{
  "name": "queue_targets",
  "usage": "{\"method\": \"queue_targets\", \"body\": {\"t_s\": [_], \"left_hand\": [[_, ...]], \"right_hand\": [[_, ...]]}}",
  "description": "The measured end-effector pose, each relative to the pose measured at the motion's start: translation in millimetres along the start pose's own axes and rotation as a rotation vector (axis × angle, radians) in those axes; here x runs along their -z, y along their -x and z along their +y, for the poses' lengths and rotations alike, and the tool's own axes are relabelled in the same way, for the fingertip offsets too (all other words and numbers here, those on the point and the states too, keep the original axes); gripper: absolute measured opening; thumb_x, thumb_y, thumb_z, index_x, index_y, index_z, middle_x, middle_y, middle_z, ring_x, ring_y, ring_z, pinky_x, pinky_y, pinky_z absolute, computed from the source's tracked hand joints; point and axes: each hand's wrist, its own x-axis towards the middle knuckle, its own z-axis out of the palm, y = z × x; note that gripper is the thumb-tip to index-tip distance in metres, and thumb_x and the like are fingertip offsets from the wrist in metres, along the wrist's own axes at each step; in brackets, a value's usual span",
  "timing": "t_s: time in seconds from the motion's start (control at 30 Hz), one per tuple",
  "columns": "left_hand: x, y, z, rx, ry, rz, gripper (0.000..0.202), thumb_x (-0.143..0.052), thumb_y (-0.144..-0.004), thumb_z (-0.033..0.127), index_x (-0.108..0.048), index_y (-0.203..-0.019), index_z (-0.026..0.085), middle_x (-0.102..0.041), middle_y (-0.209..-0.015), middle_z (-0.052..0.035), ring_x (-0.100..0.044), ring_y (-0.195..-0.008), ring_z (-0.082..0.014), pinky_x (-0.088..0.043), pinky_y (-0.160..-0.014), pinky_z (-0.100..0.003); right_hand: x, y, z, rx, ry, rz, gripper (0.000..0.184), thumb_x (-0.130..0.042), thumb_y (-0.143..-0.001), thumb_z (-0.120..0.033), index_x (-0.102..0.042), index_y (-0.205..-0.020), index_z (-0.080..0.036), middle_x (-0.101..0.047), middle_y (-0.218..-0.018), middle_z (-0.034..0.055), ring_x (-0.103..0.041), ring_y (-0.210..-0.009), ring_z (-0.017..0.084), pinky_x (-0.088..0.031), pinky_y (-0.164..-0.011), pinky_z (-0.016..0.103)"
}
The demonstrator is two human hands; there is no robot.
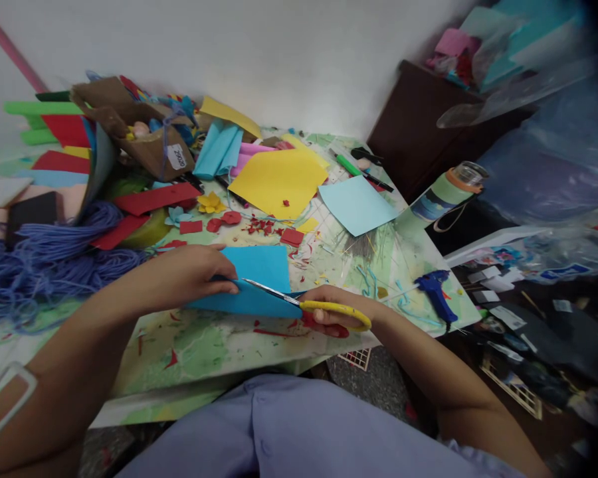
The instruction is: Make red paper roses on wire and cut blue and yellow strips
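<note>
My left hand [210, 273] pinches the left part of a bright blue paper sheet [259, 262] just above the table. In my right hand [329, 302] is a pair of scissors [336, 313] with yellow and red handles, their blades pointing left across the sheet. A slit runs along the blades, and the paper lies on both sides of it. The blade tips come close to my left fingertips. Part of the red handle is hidden under my right fingers.
Yellow paper [279, 182], a pale blue sheet [357, 204] and red scraps [264, 226] lie beyond the hands. Purple cord [74, 245] and a cardboard box [154, 143] are at left. A blue glue gun [436, 295] and a bottle [446, 192] stand near the right edge.
</note>
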Motion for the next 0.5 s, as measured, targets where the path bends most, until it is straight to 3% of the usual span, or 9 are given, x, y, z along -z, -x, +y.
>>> {"method": "queue_targets", "body": {"t_s": [0.27,0.5], "left_hand": [[2.5,1,3,0.032,0.028,-0.013,0.031,-0.054,-0.088,0.046,-0.071,-0.078,0.023,-0.069,-0.076,-0.0033,-0.059,-0.07,-0.0175,-0.038,-0.064,-0.028],[8.4,26,-24,0.047,0.037,0.17,0.036,-0.051,-0.087,0.053,-0.072,-0.093,0.024,-0.072,-0.088,-0.0032,-0.062,-0.082,-0.0204,-0.045,-0.074,-0.028]], "right_hand": [[2,0,7,-0.011,0.002,0.044,0.05,-0.066,-0.08,-0.064,-0.053,-0.082,-0.016,-0.043,-0.052,-0.0101,-0.036,-0.037,0.003,-0.03,-0.03,0.013],[3,4,6,-0.035,0.003,0.081,0.054,-0.069,-0.074,-0.067,-0.054,-0.083,-0.016,-0.042,-0.058,-0.0098,-0.035,-0.036,0.002,-0.028,-0.031,0.013]]}}
